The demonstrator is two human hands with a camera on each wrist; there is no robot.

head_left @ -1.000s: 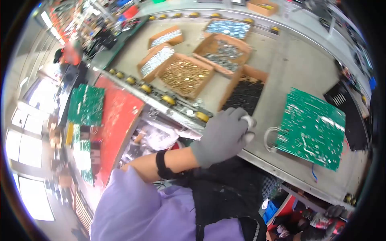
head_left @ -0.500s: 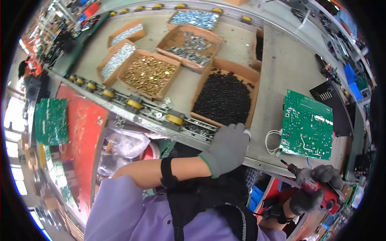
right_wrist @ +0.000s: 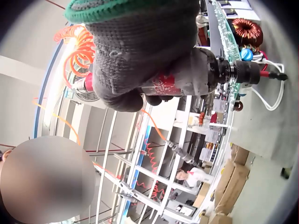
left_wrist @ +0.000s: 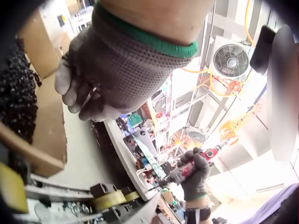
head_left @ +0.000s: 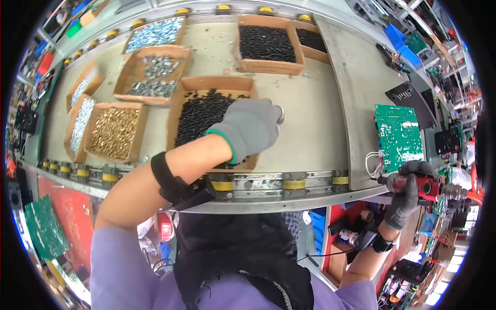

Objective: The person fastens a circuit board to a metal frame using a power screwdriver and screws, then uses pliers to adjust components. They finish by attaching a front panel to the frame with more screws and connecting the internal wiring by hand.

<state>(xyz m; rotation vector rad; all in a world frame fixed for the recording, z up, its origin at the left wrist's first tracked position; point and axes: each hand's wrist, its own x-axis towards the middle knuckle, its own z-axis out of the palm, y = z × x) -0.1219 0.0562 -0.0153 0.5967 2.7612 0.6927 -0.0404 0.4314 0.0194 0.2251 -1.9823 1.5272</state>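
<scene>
My left hand (head_left: 250, 124), in a grey glove with green cuff trim, is over the right side of a cardboard box (head_left: 175, 111) of small black pieces (head_left: 204, 111). In the left wrist view its fingers (left_wrist: 77, 93) bend inward; a pale rounded edge shows at the fingertips in the head view, and I cannot tell whether they hold anything. At the right, my gloved right hand (head_left: 404, 199) grips a red and grey pneumatic screwdriver (right_wrist: 203, 70) around its body. The tool's dark bit (right_wrist: 275, 75) points toward the bench, close to a green circuit board (head_left: 399, 137).
Boxes of brass-coloured pieces (head_left: 114, 132), silver clips (head_left: 155, 70) and more black pieces (head_left: 266, 44) stand on the bench. A roller rail (head_left: 263, 185) runs along the front edge. White cable loops (head_left: 371, 163) lie beside the board; an orange coiled hose (right_wrist: 77, 46) trails from the screwdriver.
The head view has swung toward the right. My left hand has moved from the black-piece box's front edge to farther over the bench. My right hand has risen with the screwdriver beside the circuit board.
</scene>
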